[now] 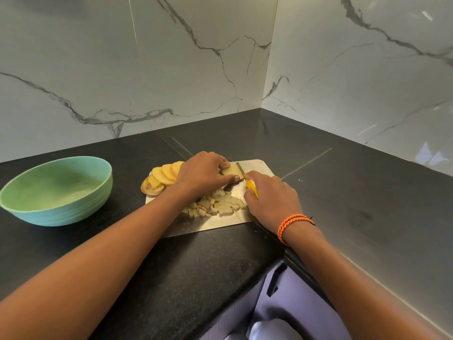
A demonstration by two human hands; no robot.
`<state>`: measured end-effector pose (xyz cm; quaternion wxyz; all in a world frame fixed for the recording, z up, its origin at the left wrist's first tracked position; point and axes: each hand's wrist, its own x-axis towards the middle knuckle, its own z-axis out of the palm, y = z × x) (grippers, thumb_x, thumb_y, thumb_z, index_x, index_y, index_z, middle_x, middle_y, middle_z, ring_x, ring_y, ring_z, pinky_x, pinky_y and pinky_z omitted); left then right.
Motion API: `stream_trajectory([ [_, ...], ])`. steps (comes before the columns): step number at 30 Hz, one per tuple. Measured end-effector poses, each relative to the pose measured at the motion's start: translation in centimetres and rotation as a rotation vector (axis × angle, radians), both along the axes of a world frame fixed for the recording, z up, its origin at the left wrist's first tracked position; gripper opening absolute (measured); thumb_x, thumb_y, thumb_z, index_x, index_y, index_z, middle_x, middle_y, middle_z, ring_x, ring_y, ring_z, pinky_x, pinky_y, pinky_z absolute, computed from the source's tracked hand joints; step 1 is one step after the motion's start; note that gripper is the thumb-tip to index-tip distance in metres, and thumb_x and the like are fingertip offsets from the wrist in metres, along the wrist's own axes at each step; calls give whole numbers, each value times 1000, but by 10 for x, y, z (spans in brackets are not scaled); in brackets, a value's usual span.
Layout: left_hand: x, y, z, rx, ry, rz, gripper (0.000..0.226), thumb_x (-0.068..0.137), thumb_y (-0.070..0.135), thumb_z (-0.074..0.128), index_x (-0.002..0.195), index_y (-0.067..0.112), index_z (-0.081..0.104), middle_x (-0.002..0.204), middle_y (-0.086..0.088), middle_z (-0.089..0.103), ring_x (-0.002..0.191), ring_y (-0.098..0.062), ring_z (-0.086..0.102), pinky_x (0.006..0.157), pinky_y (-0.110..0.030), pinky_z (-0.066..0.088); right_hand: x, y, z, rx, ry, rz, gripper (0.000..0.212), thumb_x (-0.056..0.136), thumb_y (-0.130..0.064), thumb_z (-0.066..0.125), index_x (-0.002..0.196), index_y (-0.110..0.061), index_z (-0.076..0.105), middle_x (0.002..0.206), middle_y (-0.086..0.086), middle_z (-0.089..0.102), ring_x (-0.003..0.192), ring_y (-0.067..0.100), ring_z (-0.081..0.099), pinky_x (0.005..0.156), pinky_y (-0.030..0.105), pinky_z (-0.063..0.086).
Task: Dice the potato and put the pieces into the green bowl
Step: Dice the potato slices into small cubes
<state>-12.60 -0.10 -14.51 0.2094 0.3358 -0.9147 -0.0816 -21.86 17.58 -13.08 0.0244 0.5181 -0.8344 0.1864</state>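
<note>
arms: bare, sleeveless | right wrist: orange braided band (293,225) | clothing: lavender trousers (282,312)

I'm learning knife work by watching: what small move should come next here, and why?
Probably press the knife down through the potato slice that the left hand pins on the cutting board. The right hand has the blade at its edge, and the green bowl looks empty.
</note>
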Motion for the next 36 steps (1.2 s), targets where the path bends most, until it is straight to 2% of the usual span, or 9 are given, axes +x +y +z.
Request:
stream_trajectory([
  [6,0,0,1,-11,-6,-1,62,89,72,66,134,31,71,132,16,70,117,-8,63,83,-29,52,7,27,-2,22,-24,13,45,104,-39,43,148,-36,42,123,5,66,106,27,62,87,42,53],
  [10,-1,1,0,-35,-21,-2,61,91,72,64,135,30,70,133,15,70,117,-9,63,82,-28,52,11,46,-8,-41,-46,18,44,103,-43,44,147,-38,44,111,1,68,95,21,62,84,43,56],
  [15,0,-2,0,11,-1,17,64,87,75,66,133,31,72,132,15,71,114,-9,66,86,-31,57,5,34,-1,-226,-67,-31,46,100,-36,47,147,-36,49,92,2,69,84,24,62,77,40,54],
  [19,0,-3,0,40,19,21,63,85,74,70,131,31,74,130,16,72,108,-8,67,84,-32,59,-1,5,1,-196,-73,-15,45,100,-31,47,145,-37,50,102,7,71,98,31,63,75,39,44],
  [22,0,-2,0,29,24,23,63,85,74,70,131,30,74,131,16,72,108,-9,67,83,-31,59,0,-2,0,-140,-63,8,45,103,-31,44,148,-37,49,115,8,70,105,31,62,80,39,47],
  [28,-1,-3,1,33,30,22,63,84,73,71,131,30,74,132,17,71,109,-9,67,80,-29,57,0,-9,-3,-87,-3,-1,45,106,-30,39,151,-32,46,120,7,69,104,28,61,74,36,36],
  [33,-2,-1,2,34,26,30,62,85,71,72,130,30,74,132,17,71,106,-9,67,78,-29,57,3,-11,-2,-43,33,2,43,106,-30,39,148,-30,47,120,6,69,103,29,63,74,38,43],
  [36,-1,-2,1,37,31,32,61,84,71,72,129,30,75,132,17,71,105,-8,67,79,-30,59,4,-12,1,-9,45,4,39,106,-30,40,143,-25,50,119,8,67,103,29,62,74,38,42],
])
